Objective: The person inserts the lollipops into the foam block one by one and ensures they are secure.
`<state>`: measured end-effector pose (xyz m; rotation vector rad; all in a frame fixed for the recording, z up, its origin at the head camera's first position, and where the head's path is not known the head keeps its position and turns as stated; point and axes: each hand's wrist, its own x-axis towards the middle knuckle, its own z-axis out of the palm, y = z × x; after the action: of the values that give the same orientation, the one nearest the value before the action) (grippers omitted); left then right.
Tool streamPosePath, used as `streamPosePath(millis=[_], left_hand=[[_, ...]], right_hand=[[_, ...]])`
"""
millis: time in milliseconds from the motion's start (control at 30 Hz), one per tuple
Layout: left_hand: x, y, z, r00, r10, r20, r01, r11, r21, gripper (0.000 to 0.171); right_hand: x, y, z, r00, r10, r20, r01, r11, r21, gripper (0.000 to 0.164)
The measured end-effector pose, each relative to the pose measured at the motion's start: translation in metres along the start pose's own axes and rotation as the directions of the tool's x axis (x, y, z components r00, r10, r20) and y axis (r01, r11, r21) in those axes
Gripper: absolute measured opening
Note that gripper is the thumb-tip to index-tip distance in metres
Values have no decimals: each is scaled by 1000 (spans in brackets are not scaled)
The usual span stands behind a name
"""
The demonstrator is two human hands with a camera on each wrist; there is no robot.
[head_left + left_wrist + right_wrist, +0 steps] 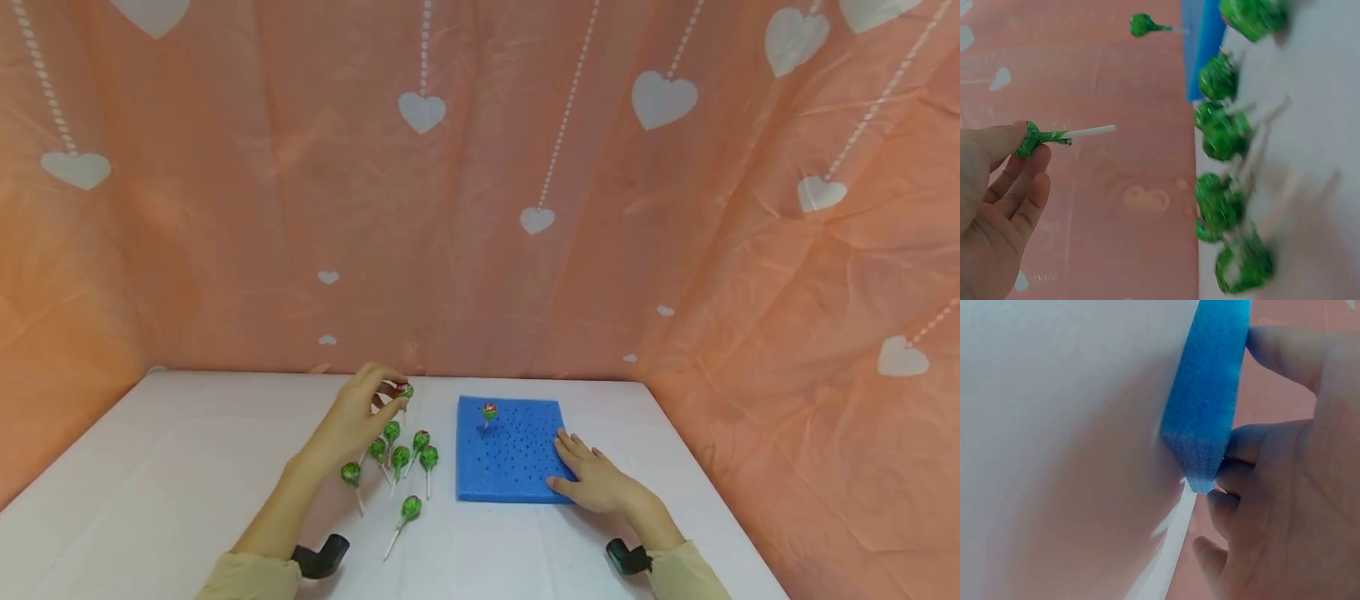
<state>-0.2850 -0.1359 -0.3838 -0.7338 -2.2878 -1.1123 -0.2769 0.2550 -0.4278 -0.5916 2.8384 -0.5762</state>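
My left hand pinches a green-wrapped lollipop by its candy head, up off the table. In the left wrist view its white stick points away from the fingertips. My right hand rests on the right edge of a blue foam block dotted with small holes, fingers spread and fairly straight. In the right wrist view the thumb and fingertips touch the block's top edge. One lollipop stands upright in the block near its far left part. Several loose lollipops lie below and right of my left hand.
A single lollipop lies closest to the near side, apart from the others. The white table ends at an orange curtain with white hearts, behind and to both sides. Black wrist mounts are strapped to both forearms.
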Motion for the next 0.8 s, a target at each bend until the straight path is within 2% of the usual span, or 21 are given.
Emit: streamPosePath(millis=[367,800], left_hand=[[23,20,31,1000,14,5,-14,997,-79,27],[41,32,78,999,-34,-1,33,986,-163,25]], right_hand=[[0,1,0,1000,-11,-1,11,1000,7,79],[0,1,0,1000,2,-7,-2,1000,-2,79]])
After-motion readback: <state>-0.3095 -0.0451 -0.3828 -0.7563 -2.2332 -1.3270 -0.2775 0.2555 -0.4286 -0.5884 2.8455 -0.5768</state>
